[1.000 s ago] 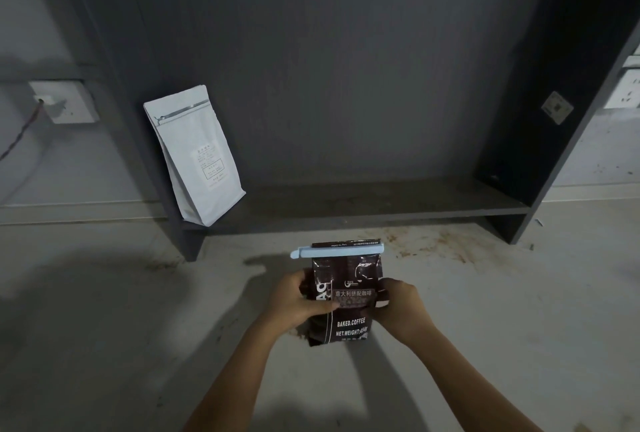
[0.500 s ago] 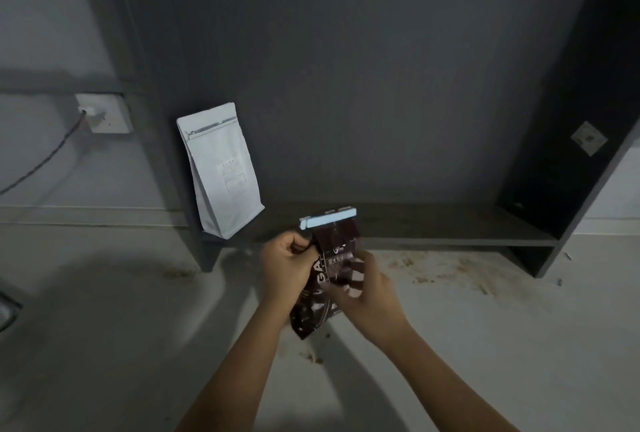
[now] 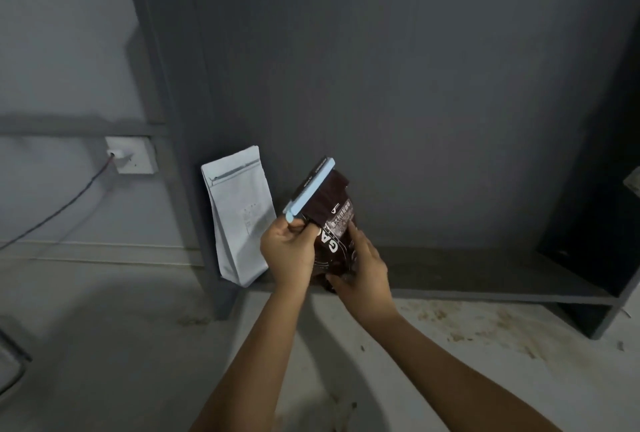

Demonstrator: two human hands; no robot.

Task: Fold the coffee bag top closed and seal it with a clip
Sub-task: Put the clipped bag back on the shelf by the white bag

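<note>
The dark brown foil coffee bag [image 3: 334, 234] hangs tilted above the shelf, left hand [image 3: 289, 251] pinching the pale blue plastic clip [image 3: 309, 191], right hand [image 3: 360, 274] gripping its base; sealing looks done, setting down comes next.

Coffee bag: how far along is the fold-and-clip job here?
Mostly done: the light blue clip already sits across the dark coffee bag's top. In hand: the left hand pinches the clip's lower end while the right hand supports the tilted bag. Left: confirming the clip is fully snapped, which I cannot tell, and putting the bag down.
</note>
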